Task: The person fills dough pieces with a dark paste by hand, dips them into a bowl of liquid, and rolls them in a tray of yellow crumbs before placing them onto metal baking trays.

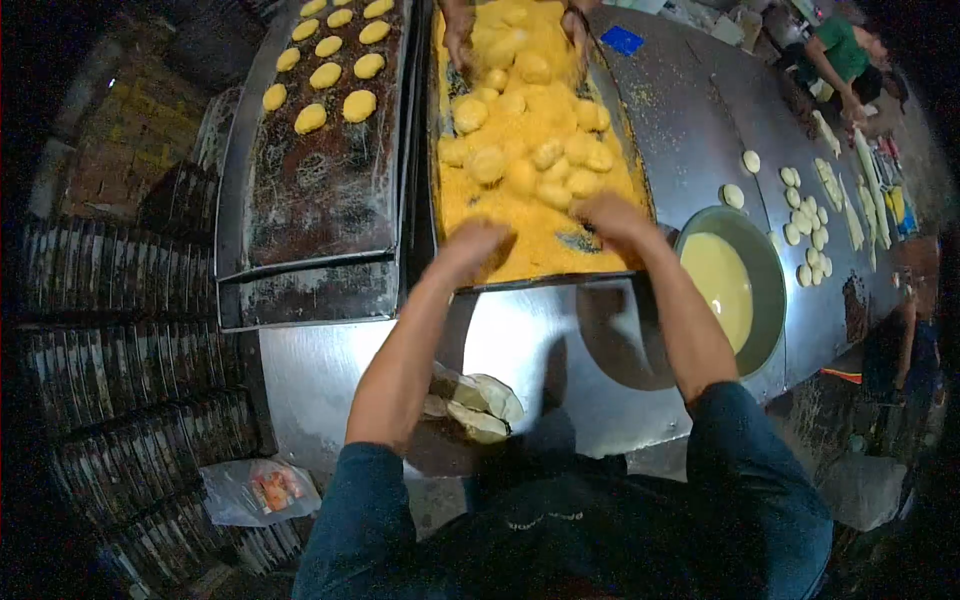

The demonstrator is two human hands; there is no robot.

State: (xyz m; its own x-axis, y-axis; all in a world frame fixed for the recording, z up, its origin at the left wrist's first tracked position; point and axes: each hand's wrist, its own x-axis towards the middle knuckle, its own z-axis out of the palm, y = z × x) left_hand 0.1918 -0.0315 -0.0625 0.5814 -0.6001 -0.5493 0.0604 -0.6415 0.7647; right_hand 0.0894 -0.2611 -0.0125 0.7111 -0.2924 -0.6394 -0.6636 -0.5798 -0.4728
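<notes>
A dark metal tray [545,281] holds a thick layer of yellow crumbs [515,225] with several round dough pieces [487,166] heaped on and in it. My left hand [475,246] is low over the crumbs at the near left of the tray, its fingers blurred. Nearer the heap, my right hand [612,217] reaches in beside the closest dough pieces, fingertips smeared and partly hidden. Another person's hands, one at the far left [458,40] and one at the far right [577,35], are in the same tray.
To the left stands a baking tray [320,220] with rows of yellow-coated rounds [325,75]. A bowl of pale yellow liquid [765,290] sits at right, near plain dough rounds [805,220]. A co-worker in green [845,50] handles dough strips. Stacked trays [120,360] line the left.
</notes>
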